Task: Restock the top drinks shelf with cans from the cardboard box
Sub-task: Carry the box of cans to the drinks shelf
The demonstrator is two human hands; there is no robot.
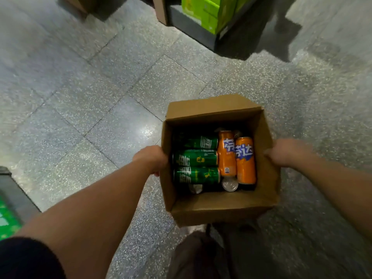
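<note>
Your left hand (153, 160) and right hand (281, 153) grip the box (221, 206) by its sides over the floor (100, 97) — cans (195, 158) lie inside, shelf out of view, so restocking looks unstarted.

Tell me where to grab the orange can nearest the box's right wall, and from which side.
Take the orange can round its mid-body from straight above. It lies on its side atop the pile in the cardboard box; a second orange can crowds its left, so probably slip fingers in on the wall side.
</note>
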